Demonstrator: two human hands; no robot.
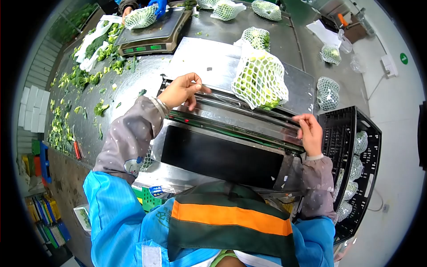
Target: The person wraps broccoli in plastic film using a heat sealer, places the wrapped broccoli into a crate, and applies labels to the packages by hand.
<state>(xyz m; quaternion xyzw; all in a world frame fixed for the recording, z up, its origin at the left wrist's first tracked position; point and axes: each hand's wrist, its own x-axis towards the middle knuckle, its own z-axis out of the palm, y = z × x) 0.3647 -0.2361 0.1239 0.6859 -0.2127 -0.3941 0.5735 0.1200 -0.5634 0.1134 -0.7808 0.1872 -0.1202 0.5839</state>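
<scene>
My left hand [183, 91] pinches the left end of a clear plastic film [235, 106] with thumb and forefinger, its other fingers loosely bent. At the right end of the film, my right hand [310, 133] has thumb and forefinger closed together on the edge. The film runs between them over the rollers of a metal wrapping machine [240, 116], and its exact outline is hard to see. Just beyond it, a head of broccoli in a white foam net [260, 82] lies on the machine's metal top. Another netted head [256, 38] lies behind it. A black plate [221, 155] faces me.
A black crate [376, 147] with several wrapped, netted heads stands at right. Another person's blue-gloved hand [159, 7] touches a netted head on a scale [149, 47]. Broccoli scraps [80, 78] and a red-handled knife [77, 150] lie on the left side of the table.
</scene>
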